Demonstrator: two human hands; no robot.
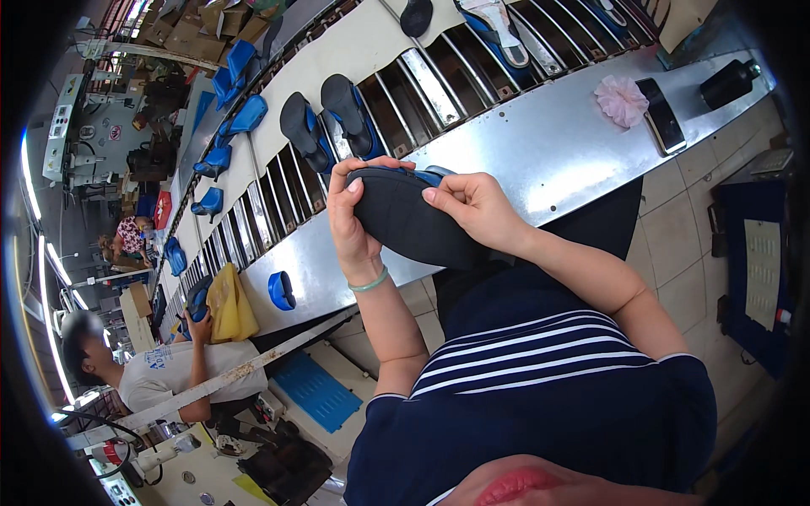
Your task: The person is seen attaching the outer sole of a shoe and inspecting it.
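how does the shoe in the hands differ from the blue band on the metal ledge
The held shoe shows a broad, mostly black surface; the blue band is an open loop. The held shoe is between the left hand and right hand; the blue band rests on the metal ledge. Both show blue.

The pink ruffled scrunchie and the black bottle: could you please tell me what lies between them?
A smartphone lies there, then a strip of metal tabletop, in the head view.

Shows a black shoe sole (405,211), pale-green bangle (371,282), navy shirt (540,426) with white stripes, pink ruffle (623,101) near the right end of the silvery surface (523,156).
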